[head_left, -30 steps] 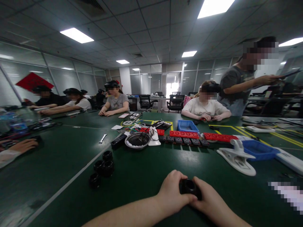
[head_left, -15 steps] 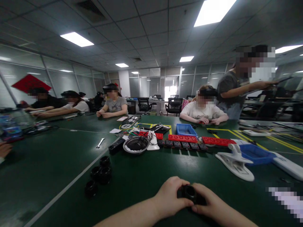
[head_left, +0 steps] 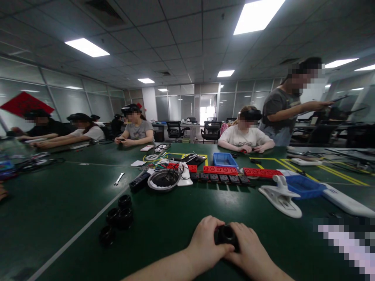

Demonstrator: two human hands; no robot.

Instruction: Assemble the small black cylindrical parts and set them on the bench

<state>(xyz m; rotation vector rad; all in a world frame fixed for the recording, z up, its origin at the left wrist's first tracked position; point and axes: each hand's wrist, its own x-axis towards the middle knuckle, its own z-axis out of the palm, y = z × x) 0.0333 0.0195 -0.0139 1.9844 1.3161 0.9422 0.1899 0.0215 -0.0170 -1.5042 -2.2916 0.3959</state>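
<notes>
Between my two hands is a black round part with a hole in its top [head_left: 227, 234], low over the green table [head_left: 164, 242]. My left hand [head_left: 206, 242] wraps its left side, fingers behind and thumb across the front. My right hand [head_left: 248, 246] closes round its right side, fingers curled over the edge. Both thumbs come together at the near side. My palms hide much of the part, and I cannot tell whether it rests on the table. To the left stand several similar black round parts [head_left: 124, 217] in a loose cluster.
Ahead lie a metal bowl [head_left: 164, 189], red socket strips [head_left: 220, 170], a black strip [head_left: 219, 178] and a blue tray [head_left: 225, 159]. A white clamp base [head_left: 281, 199] and a second blue tray [head_left: 306, 187] lie right. A wrench [head_left: 119, 178] lies left. Co-workers sit across the table.
My right hand has closed further over the black part, its fingers now lying across the right side. The thumbs have drawn nearer each other. The view has swung slightly right.
</notes>
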